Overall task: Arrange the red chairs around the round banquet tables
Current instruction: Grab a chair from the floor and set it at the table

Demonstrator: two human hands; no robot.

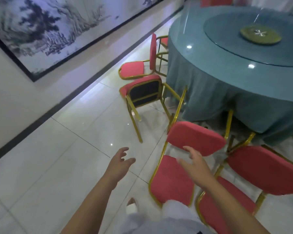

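Item: red chairs, gold-framed, recorded around a round counter (210, 53) draped in teal cloth, with a glass turntable (254, 44) on its top. Nearest chair (184, 159) is found directly ahead of the person, its seat toward the viewer and its backrest between the seat and the counter skirt; it appears tilted and turned off a square facing to the counter, though blur limits certainty. Right hand (195, 163) is noted open, fingers spread, empty, just below the backrest's lower edge — contact cannot be told. Left hand (121, 161) is noted open and empty over the tiled floor (66, 157), well to the left of the chair frame. The right hand is judged the nearer; the backrest's long axis runs left to right across the hand's line of reach, up and slightly right of it, so a grasp on that edge is what the coming move is judged to turn on. Second chair (254, 173) stands just beside, to the right. An overturned chair (142, 93) lies further ahead beside the skirt, dark underside showing; another chair (147, 59) stands beyond it. Arrangement is judged incomplete.
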